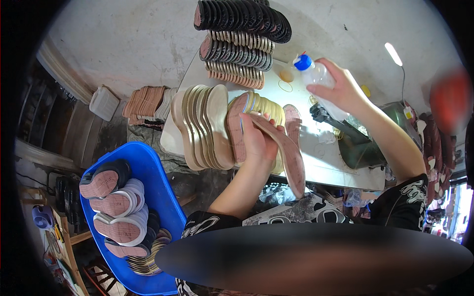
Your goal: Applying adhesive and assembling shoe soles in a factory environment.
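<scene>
Two hands: both full, from where I stand; the left hand (260,144) is closed round the upper part of a pink insole (290,160), fingertips curled over its edge, and the right hand (341,90) is wrapped about a clear bottle (317,75) with a blue cap (302,62)
Pink insole: up in the air over the near side of the white table (321,157), slanting down to the right, in front of a row of yellowish insoles (267,109)
Bottle: tilted, cap toward the upper left, over the table and apart from the pink insole
White table: gold insoles (201,129) stand in a row on the left, one lone insole (292,114) lies right of the yellowish row, and dark and pale piles (242,22) fill the far end
Blue tub: its rim (154,157) is beside the table, with thick soles (117,203) inside
Progress: one piece is in work, and I would call it partway, bottle and insole both raised; whether anything is spread on it I cannot tell
Piles: plenty seems left, though which rows are done and which wait, I cannot tell from here
</scene>
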Tool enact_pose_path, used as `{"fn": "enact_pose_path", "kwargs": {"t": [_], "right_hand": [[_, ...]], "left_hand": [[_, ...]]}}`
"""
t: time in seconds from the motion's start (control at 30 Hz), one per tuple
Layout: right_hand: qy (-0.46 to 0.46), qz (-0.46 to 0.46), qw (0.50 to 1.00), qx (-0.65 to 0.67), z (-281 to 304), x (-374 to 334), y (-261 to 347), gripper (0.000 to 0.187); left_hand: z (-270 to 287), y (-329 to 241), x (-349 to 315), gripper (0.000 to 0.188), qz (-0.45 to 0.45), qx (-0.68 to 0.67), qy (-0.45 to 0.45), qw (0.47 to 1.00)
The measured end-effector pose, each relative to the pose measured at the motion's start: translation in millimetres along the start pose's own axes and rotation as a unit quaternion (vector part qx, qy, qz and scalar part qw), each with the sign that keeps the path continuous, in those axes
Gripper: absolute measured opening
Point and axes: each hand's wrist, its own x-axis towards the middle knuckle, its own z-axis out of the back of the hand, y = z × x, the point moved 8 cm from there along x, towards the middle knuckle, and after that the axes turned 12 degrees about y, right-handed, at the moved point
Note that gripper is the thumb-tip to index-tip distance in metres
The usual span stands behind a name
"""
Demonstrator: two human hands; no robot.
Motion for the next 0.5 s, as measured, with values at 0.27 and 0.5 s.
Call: {"fn": "enact_pose_path", "kwargs": {"t": [0.27,0.5], "right_hand": [[-0.049,0.026,0.998,-0.013,11,23,-11,0.054],[-0.061,-0.021,0.998,-0.008,14,69,-61,0.062]], "left_hand": [[19,-10,24,0.062,0.062,-0.095,0.029,0.993],[-7,-2,16,0.065,0.14,-0.104,0.103,0.979]]}}
